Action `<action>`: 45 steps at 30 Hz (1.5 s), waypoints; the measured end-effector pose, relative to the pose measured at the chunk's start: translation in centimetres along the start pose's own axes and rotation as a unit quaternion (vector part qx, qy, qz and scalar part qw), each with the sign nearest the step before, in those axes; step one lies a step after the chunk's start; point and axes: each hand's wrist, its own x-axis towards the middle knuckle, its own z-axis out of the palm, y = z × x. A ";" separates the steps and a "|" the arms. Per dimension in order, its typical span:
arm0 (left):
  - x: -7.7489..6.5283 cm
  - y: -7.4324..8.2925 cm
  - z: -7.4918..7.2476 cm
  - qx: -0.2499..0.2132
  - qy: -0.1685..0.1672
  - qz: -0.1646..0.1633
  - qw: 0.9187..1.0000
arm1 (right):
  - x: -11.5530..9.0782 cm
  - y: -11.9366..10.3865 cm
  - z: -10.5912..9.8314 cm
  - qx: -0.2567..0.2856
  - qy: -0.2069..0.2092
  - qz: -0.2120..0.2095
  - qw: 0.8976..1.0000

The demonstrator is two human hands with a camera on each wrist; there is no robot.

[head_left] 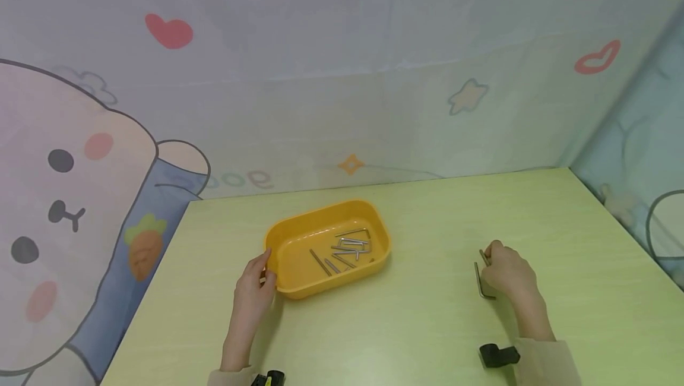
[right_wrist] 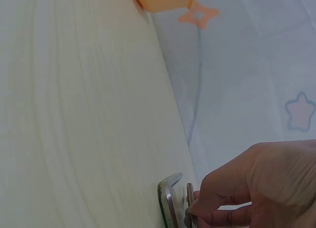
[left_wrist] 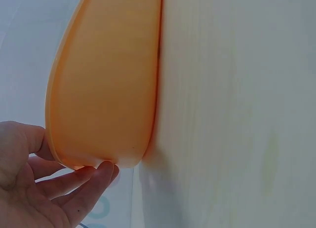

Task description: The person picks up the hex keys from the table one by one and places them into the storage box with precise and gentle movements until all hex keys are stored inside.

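Note:
My left hand (head_left: pixel 255 288) grips the left end of a yellow tray (head_left: pixel 304 288). In the left wrist view its thumb lies at the rim and the fingertips (left_wrist: pixel 104 170) press the tray's outer wall. Several silver hex keys (head_left: pixel 352 249) lie inside, toward the tray's right half. Far to the right, my right hand (head_left: pixel 507 270) pinches a metal hex key (head_left: pixel 484 258) between thumb and fingers, most of it hidden by the hand. Right beside those fingers, another L-shaped hex key (head_left: pixel 478 282) lies on the table, and it shows in the right wrist view too.
The light green table (head_left: pixel 406 326) ends at a printed cloth (head_left: pixel 331 107) hanging behind it. A second cloth (head_left: pixel 630 154) hangs along the right side. Black wrist camera mounts (head_left: pixel 498 356) sit at both sleeves.

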 end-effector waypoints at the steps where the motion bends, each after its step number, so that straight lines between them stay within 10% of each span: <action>1: 0.0 0.0 0.0 0.000 0.000 -0.001 1.000 | 0.0 0.0 0.0 0.001 0.000 -0.001 1.000; 20: 0.1 -0.1 0.0 -0.003 0.000 0.003 1.000 | 0.7 -0.4 0.1 0.027 -0.014 -0.019 0.999; 45: 0.0 0.1 -0.1 -0.002 0.012 0.010 1.000 | 2.5 -5.5 -0.8 -0.023 0.064 -0.157 0.985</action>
